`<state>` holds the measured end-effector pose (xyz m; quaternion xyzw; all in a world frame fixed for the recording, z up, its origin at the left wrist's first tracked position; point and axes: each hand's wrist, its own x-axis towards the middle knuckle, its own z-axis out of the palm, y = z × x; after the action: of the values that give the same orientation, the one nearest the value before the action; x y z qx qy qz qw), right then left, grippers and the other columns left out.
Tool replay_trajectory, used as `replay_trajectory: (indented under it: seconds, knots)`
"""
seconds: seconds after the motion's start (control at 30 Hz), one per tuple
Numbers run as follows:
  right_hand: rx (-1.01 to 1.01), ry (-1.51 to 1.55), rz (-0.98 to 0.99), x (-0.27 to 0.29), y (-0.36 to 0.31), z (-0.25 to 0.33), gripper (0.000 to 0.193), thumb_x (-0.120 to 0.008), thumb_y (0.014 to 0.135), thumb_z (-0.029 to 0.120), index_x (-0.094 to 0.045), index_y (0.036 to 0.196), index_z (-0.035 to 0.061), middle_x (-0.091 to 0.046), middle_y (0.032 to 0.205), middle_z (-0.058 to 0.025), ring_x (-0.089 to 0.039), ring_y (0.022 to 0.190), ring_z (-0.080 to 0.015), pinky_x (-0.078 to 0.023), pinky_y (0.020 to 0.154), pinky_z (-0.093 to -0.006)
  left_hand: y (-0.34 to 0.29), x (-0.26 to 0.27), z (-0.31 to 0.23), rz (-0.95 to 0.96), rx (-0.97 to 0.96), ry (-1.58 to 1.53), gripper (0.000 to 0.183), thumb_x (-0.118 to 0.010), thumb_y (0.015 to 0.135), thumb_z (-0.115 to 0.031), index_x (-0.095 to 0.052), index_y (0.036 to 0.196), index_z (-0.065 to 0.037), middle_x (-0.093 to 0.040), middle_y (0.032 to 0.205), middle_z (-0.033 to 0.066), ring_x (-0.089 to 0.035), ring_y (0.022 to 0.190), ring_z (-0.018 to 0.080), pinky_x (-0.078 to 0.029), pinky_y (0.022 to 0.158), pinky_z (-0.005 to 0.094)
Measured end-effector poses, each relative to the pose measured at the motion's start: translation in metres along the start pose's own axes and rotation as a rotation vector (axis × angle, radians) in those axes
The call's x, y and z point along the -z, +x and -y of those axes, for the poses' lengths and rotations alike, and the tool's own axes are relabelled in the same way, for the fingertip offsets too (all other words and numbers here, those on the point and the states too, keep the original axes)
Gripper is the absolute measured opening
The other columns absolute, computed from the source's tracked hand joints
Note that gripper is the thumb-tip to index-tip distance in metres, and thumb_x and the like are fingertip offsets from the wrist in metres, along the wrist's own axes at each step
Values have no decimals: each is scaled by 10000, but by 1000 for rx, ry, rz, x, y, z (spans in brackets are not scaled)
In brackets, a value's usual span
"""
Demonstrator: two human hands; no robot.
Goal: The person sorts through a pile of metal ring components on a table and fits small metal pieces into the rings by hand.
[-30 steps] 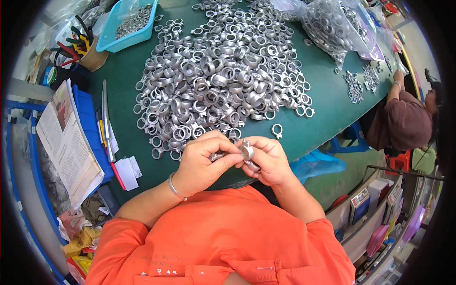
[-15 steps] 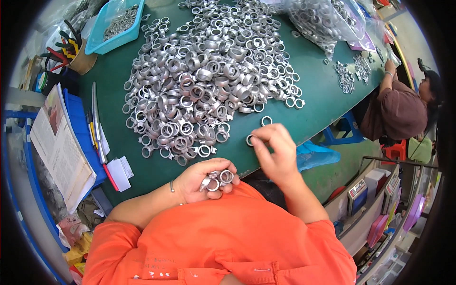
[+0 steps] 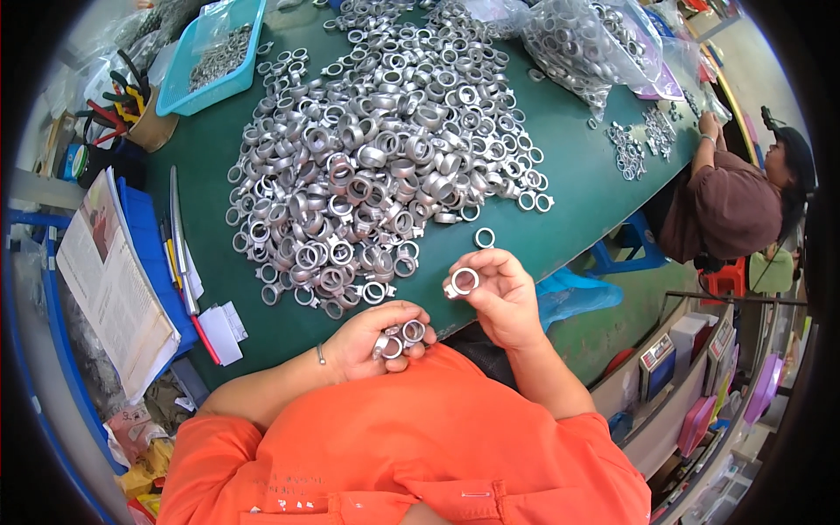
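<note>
Pinching one grey ring in the right hand, with its little knob toward the left, just short of a lone ring on the green bench. Cupping a few more rings in the left hand, lower left of the right hand and closer to the orange shirt.

The left hand rests palm up by the near edge of the worktop, fingers curled into a loose cup, left forearm slanting inward. Farther right along the worktop's edge, the right hand is raised, thumb and fingers in a pinch, right forearm angled up.
</note>
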<state>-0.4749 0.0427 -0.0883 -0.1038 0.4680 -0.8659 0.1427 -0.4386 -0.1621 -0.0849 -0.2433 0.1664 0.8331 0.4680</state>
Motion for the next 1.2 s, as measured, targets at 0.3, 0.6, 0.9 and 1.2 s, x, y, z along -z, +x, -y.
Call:
replay_trajectory:
  seconds: [0.3, 0.6, 0.9, 1.2]
  knots:
    - [-274, 468, -62, 3, -4, 2, 269, -337, 985, 278, -473, 1043, 53, -601, 902, -192, -601, 699, -242, -523, 603, -346, -2, 4, -2, 24, -10, -23, 200, -463, 935, -199, -569, 945, -29, -622, 883, 163, -608, 664, 185, -421, 392, 234]
    - [-84, -330, -352, 25, 22, 28, 168, -593, 878, 171, -580, 900, 5, -567, 668, -53, -528, 587, -128, -423, 482, -240, -1, 0, -2, 32, -10, -13, 194, -469, 927, -190, -566, 945, -22, -623, 881, 165, -599, 666, 188, -427, 397, 239]
    - [-224, 75, -94, 30, 28, 23, 288, -449, 783, -43, -458, 1060, 34, -529, 1031, -87, -550, 944, -195, -446, 832, -296, 0, 7, -1, 48, -17, 15, 237, -428, 944, -230, -559, 964, -34, -584, 939, 181, -553, 688, 188, -398, 416, 229]
    - [-97, 42, -87, 15, 17, 21, 175, -621, 823, 16, -540, 974, -17, -622, 896, -201, -649, 651, -237, -551, 558, -315, -1, -1, -3, 50, -16, -8, 190, -460, 931, -179, -552, 952, -14, -620, 884, 166, -604, 657, 183, -437, 398, 234]
